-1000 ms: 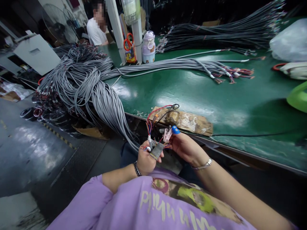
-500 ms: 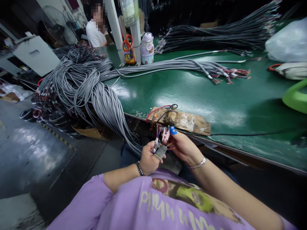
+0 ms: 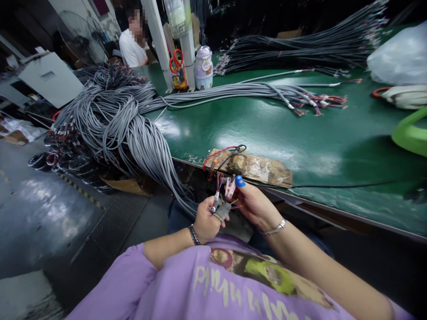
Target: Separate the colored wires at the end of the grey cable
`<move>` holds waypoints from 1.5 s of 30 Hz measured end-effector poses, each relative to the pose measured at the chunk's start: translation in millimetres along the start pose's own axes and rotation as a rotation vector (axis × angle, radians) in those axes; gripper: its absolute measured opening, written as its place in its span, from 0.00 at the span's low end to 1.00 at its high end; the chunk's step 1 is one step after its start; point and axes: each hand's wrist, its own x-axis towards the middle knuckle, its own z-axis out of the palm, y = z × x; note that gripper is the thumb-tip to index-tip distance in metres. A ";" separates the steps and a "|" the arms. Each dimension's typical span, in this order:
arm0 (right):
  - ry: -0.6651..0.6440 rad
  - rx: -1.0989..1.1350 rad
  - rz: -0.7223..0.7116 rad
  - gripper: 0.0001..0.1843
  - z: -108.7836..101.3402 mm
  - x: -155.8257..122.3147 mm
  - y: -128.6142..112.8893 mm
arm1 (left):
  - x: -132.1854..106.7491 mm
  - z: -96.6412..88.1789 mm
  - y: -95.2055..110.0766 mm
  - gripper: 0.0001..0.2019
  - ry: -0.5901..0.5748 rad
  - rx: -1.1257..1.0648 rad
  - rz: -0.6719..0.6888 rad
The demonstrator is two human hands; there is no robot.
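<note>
My left hand (image 3: 208,220) is closed around the end of a grey cable, whose white sleeve (image 3: 216,198) and thin coloured wires (image 3: 219,181) stick up past the fingers. A grey, flat-looking piece (image 3: 223,211) with a yellowish band lies across the same fingers; its exact kind is unclear. My right hand (image 3: 255,204), with a blue finger cot (image 3: 239,181) on the thumb, is closed at a pink clip (image 3: 230,188) beside the bench edge. Loose coloured wire ends (image 3: 236,204) reach toward its fingers, which are partly hidden.
A worn wooden board (image 3: 267,171) with red and black leads lies on the green bench (image 3: 333,133). Grey cables (image 3: 126,111) pile up at left and hang over the edge. Behind stand scissors (image 3: 176,62) and a bottle (image 3: 204,69). A person (image 3: 131,44) sits at the back.
The view has shifted very slightly. Both hands keep nearly the same place and hold, with the wires and pink clip between them.
</note>
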 end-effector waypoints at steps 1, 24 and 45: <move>0.004 0.001 -0.003 0.28 0.1 0.2 0.3 | 0.0 0.0 0.0 0.21 -0.001 0.003 -0.004; -0.227 -0.207 0.163 0.21 -16.5 -25.5 -5.0 | -3.7 -5.8 4.6 0.18 -0.111 0.059 -0.095; -0.018 -0.328 -0.055 0.23 -8.8 -41.3 16.1 | 1.2 -8.4 0.8 0.22 -0.028 0.037 -0.148</move>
